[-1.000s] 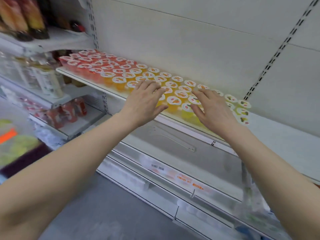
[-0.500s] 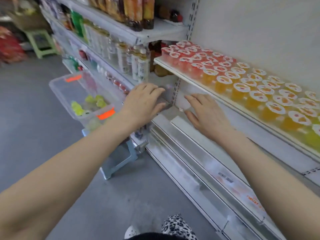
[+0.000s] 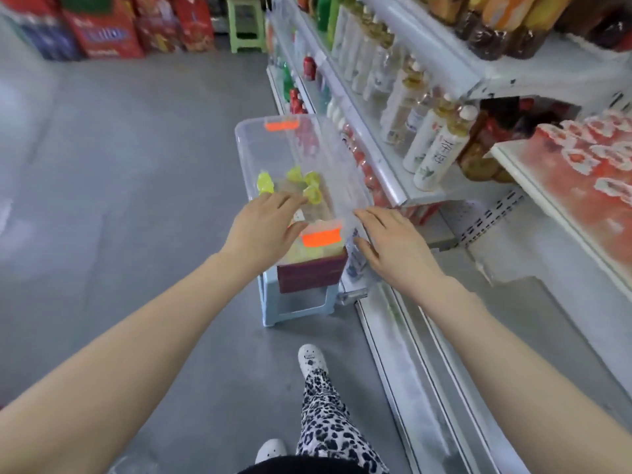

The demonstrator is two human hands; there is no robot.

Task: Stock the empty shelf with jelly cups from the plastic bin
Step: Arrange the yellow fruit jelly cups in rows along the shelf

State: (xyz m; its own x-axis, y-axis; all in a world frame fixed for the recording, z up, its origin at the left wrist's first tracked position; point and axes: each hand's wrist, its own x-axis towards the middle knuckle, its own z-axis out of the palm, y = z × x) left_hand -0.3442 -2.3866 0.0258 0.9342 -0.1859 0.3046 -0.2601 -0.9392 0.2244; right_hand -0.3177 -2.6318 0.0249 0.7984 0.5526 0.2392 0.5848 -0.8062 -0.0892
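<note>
A clear plastic bin (image 3: pixel 254 155) with orange handles stands on a pale blue stool (image 3: pixel 294 302) beside the shelving. Several yellow-green jelly cups (image 3: pixel 309 186) lie in it. My left hand (image 3: pixel 265 224) reaches over the bin's near end, fingers extended, holding nothing. My right hand (image 3: pixel 393 244) hovers at the bin's near right corner, fingers straight and empty. Red jelly cups (image 3: pixel 588 165) fill the shelf (image 3: pixel 533 186) at the right edge, blurred.
Bottled drinks (image 3: pixel 434 148) line the shelves behind the bin. Lower white shelves (image 3: pixel 427 354) run along the right. Grey floor stretches left. Red bags (image 3: pixel 106 29) and a green stool (image 3: pixel 244 22) stand far back. My shoes and patterned trousers (image 3: pixel 325 412) are below.
The view swung left from the stocked shelf to the bin. Both empty hands left the shelf's cups and came down to the bin's near end.
</note>
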